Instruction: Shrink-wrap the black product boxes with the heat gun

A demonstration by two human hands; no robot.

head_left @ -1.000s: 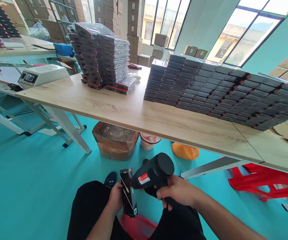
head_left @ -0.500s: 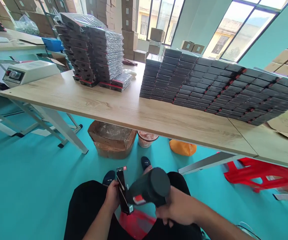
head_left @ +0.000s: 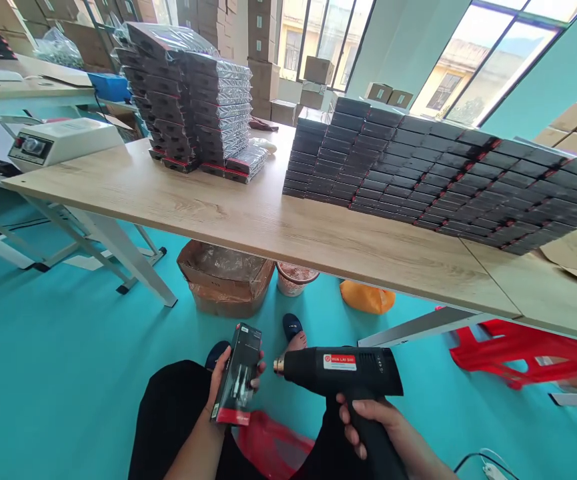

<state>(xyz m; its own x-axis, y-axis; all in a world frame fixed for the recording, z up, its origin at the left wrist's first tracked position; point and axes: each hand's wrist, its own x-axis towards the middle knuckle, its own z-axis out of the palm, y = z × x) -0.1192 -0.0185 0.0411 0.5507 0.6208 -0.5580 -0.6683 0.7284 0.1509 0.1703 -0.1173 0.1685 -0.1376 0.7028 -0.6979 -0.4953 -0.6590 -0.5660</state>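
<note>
A black heat gun with a red and white label is gripped by its handle in my right hand. Its metal nozzle points left, a short distance from a slim black box with a red end. My left hand holds that box tilted above my lap, thumb on one long side and fingertips round the other. The printed broad face of the box is turned up. Both hands are below the edge of the wooden table.
Film-wrapped boxes and a long wall of dark boxes stand on the table. A white machine is at the left. Below are an open carton, a bin, an orange bag and a red plastic stool.
The heat gun has swung round to show its side, with its nozzle towards the box. My left hand has turned the box so its broad face shows instead of a narrow side.
</note>
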